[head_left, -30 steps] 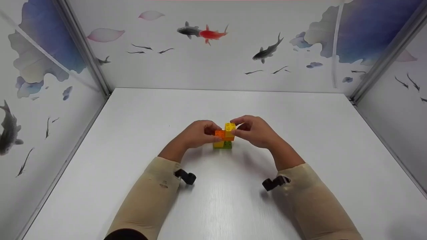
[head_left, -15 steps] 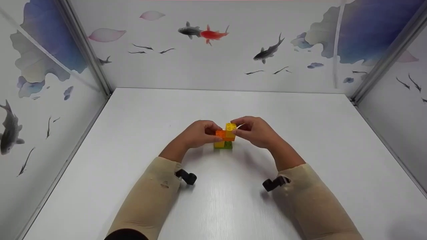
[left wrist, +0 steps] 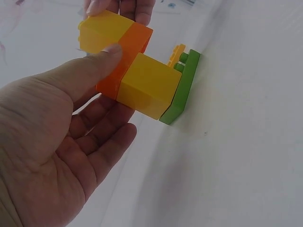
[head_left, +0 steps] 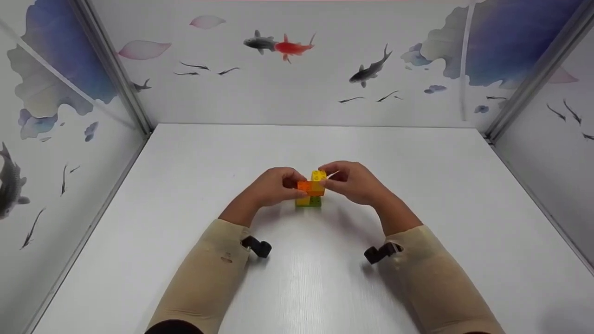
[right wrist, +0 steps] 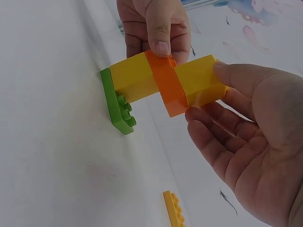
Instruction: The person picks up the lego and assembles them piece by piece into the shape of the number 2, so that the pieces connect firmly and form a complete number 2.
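Observation:
A small stack of toy building bricks stands at mid-table. Its base is a green plate (right wrist: 113, 104), which carries a yellow block (left wrist: 149, 85) on one end. Over that block lies an orange brick (right wrist: 166, 85), overhanging the plate's studded end. A second yellow block (right wrist: 201, 81) sits on top of the orange brick's right end. My left hand (head_left: 278, 188) pinches the orange brick from the left, thumb on its near side. From the right, my right hand (head_left: 355, 183) pinches the upper yellow block between thumb and fingers.
A thin yellow-orange brick (right wrist: 173, 208) lies on the white table (head_left: 297, 287), apart from the stack in the right wrist view. White panels (head_left: 306, 97) with painted fish enclose the table at the back and sides. Black wrist mounts (head_left: 257, 247) stick out from both sleeves.

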The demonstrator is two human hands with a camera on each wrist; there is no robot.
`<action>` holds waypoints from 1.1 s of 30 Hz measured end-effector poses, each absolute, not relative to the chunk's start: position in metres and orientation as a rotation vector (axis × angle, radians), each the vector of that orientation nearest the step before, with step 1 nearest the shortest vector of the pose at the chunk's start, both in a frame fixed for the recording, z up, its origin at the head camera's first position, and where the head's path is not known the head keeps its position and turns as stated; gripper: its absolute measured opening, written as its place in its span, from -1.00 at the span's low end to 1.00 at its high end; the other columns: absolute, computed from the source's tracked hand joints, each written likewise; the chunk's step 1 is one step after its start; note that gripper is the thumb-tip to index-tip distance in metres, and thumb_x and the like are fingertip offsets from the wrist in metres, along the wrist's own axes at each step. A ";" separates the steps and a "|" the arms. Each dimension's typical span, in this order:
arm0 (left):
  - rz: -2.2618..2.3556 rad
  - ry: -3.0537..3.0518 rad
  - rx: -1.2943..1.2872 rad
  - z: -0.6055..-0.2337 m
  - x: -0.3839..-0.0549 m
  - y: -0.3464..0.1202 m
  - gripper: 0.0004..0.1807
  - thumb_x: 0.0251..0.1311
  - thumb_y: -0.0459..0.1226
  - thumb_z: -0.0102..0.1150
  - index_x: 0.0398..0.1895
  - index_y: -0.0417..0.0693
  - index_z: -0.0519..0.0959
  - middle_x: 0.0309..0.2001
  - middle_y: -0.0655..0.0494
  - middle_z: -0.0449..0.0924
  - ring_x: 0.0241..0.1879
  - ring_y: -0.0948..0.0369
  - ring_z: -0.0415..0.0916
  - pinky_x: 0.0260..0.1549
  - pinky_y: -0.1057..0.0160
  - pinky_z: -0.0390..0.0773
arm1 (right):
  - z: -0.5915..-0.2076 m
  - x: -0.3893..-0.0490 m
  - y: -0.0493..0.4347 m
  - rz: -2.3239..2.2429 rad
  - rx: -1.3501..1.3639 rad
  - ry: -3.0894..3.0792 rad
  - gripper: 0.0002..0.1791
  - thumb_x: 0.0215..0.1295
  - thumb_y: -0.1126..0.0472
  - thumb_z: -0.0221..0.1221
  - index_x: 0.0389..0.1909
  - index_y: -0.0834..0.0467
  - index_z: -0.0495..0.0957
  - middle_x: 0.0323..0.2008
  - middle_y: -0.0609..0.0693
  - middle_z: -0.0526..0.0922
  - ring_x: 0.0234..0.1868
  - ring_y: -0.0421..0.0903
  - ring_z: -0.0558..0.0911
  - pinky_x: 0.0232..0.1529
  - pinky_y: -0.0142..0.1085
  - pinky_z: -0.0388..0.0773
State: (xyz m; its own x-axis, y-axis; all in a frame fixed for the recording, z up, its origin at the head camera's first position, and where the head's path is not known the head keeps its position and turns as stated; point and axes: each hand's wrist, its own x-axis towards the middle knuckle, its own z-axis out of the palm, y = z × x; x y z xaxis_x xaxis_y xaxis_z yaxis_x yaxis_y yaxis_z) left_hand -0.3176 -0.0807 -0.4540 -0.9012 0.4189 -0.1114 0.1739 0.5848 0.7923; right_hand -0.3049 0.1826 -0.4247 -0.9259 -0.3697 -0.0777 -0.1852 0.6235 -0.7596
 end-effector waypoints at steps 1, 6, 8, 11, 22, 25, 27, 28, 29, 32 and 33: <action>1.223 2.535 0.497 -0.454 -0.317 -0.081 -0.69 0.27 -0.04 0.54 0.04 0.22 0.72 -0.02 0.21 0.70 0.01 0.12 0.58 0.14 0.20 0.67 | -0.425 -0.305 0.183 -1.198 -0.462 2.618 -0.58 0.48 -0.08 0.33 0.29 -0.15 0.66 0.13 -0.10 0.76 0.09 -0.04 0.74 0.12 -0.13 0.73; 1.232 2.545 0.508 -0.455 -0.316 -0.079 -0.68 0.27 -0.05 0.54 0.04 0.21 0.72 -0.03 0.20 0.70 0.00 0.12 0.56 0.11 0.19 0.66 | -0.425 -0.305 0.188 -1.222 -0.467 2.622 -0.58 0.49 -0.11 0.30 0.29 -0.14 0.66 0.18 -0.11 0.74 0.14 -0.04 0.72 0.18 -0.10 0.72; 1.224 2.548 0.497 -0.454 -0.316 -0.078 -0.67 0.26 -0.06 0.55 0.05 0.21 0.72 -0.02 0.20 0.69 0.01 0.12 0.56 0.13 0.19 0.66 | -0.426 -0.308 0.192 -1.236 -0.437 2.627 -0.59 0.52 -0.15 0.28 0.28 -0.15 0.66 0.18 -0.10 0.74 0.15 -0.02 0.71 0.23 -0.08 0.70; 1.216 2.546 0.478 -0.454 -0.316 -0.076 -0.66 0.25 -0.06 0.55 0.06 0.22 0.71 0.00 0.20 0.69 0.02 0.12 0.56 0.15 0.18 0.65 | -0.427 -0.314 0.201 -1.264 -0.375 2.639 -0.59 0.54 -0.17 0.25 0.28 -0.14 0.66 0.13 -0.06 0.74 0.14 0.04 0.70 0.25 -0.05 0.69; 1.209 2.537 0.441 -0.455 -0.319 -0.077 -0.66 0.25 -0.07 0.56 0.06 0.23 0.72 0.03 0.21 0.68 0.07 0.10 0.55 0.17 0.16 0.64 | -0.434 -0.339 0.219 -1.335 -0.100 2.676 -0.53 0.57 -0.06 0.25 0.39 -0.03 0.59 0.26 -0.02 0.68 0.23 0.03 0.65 0.35 -0.06 0.64; 1.188 2.541 0.445 -0.455 -0.320 -0.077 -0.66 0.25 -0.05 0.55 0.06 0.25 0.72 0.04 0.22 0.68 0.07 0.11 0.54 0.17 0.16 0.64 | -0.436 -0.343 0.220 -1.347 -0.052 2.683 -0.52 0.57 -0.02 0.26 0.41 -0.02 0.57 0.28 0.00 0.67 0.26 0.02 0.64 0.38 -0.06 0.62; 1.180 2.544 0.447 -0.455 -0.320 -0.077 -0.66 0.25 -0.05 0.55 0.06 0.26 0.72 0.04 0.22 0.68 0.07 0.11 0.54 0.17 0.16 0.64 | -0.437 -0.346 0.221 -1.361 -0.018 2.686 -0.53 0.56 -0.01 0.26 0.41 -0.05 0.58 0.29 -0.01 0.66 0.26 0.01 0.64 0.39 -0.07 0.61; 1.180 2.545 0.447 -0.455 -0.320 -0.077 -0.66 0.25 -0.05 0.55 0.06 0.26 0.72 0.04 0.23 0.68 0.06 0.11 0.54 0.17 0.16 0.64 | -0.438 -0.347 0.221 -1.367 -0.007 2.688 -0.53 0.56 -0.02 0.26 0.42 -0.07 0.57 0.29 -0.01 0.66 0.26 0.01 0.63 0.40 -0.07 0.60; 1.182 2.546 0.449 -0.455 -0.320 -0.077 -0.66 0.25 -0.05 0.55 0.07 0.26 0.72 0.04 0.23 0.68 0.06 0.11 0.54 0.16 0.16 0.63 | -0.439 -0.349 0.221 -1.376 0.000 2.689 -0.52 0.56 -0.01 0.27 0.42 -0.07 0.57 0.30 0.00 0.66 0.26 0.01 0.63 0.40 -0.07 0.60; 1.200 2.544 0.461 -0.455 -0.319 -0.078 -0.65 0.24 -0.06 0.56 0.07 0.24 0.72 0.03 0.21 0.68 0.04 0.10 0.54 0.13 0.16 0.63 | -0.443 -0.353 0.223 -1.395 0.023 2.691 -0.50 0.54 0.01 0.29 0.43 -0.03 0.55 0.31 0.00 0.66 0.29 0.01 0.62 0.42 -0.08 0.58; 1.206 2.545 0.465 -0.455 -0.319 -0.078 -0.65 0.24 -0.06 0.56 0.07 0.23 0.73 0.02 0.20 0.68 0.04 0.10 0.54 0.12 0.16 0.63 | -0.445 -0.354 0.225 -1.395 0.025 2.693 -0.49 0.54 0.02 0.30 0.44 -0.01 0.55 0.32 0.00 0.66 0.30 0.02 0.61 0.42 -0.07 0.58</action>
